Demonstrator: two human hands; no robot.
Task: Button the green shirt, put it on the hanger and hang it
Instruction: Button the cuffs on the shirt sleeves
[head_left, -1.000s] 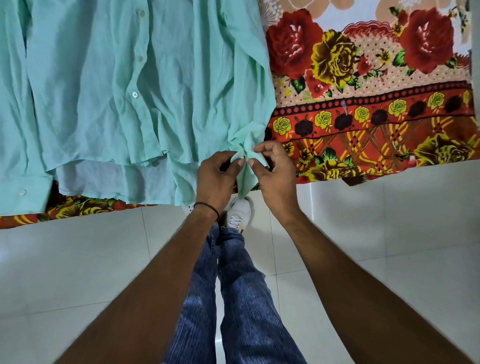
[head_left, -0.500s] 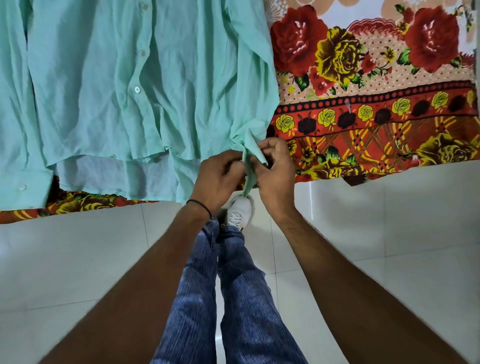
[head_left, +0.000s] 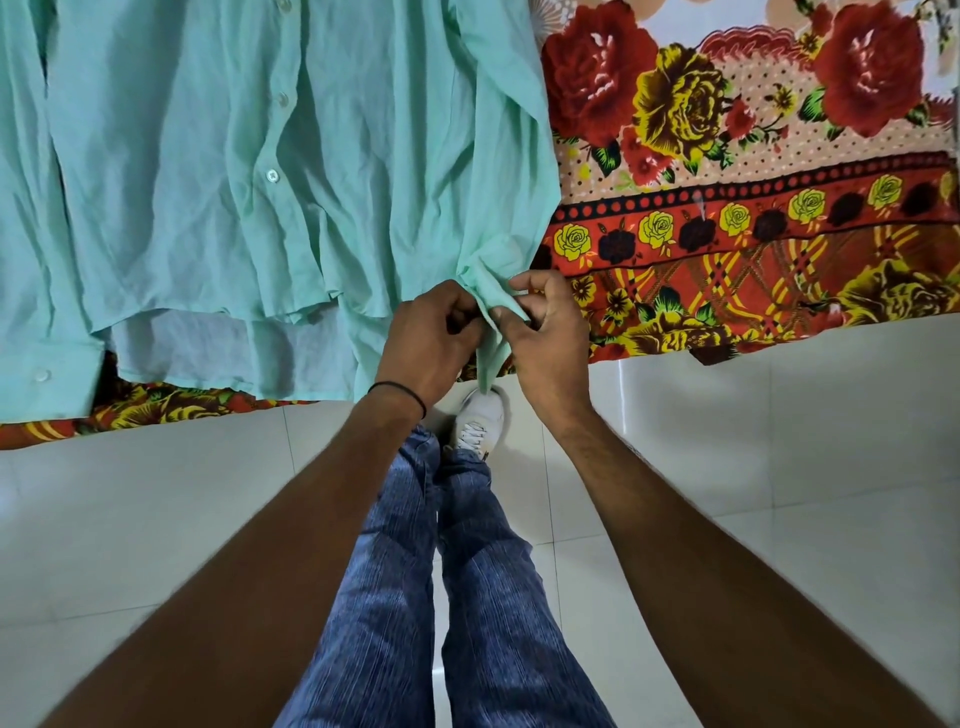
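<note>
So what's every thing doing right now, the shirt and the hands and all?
green shirt: spread out on the flowery sheet, wrinkled.
sleeve cuff: bunched, held between both hands.
left hand: fingers curled, gripping the cuff.
right hand: pinching the cuff.
flowery sheet: spread out under the shirt.

Blue jeans (head_left: 384, 597), white sneaker (head_left: 483, 415), black wristband (head_left: 400, 388)
</note>
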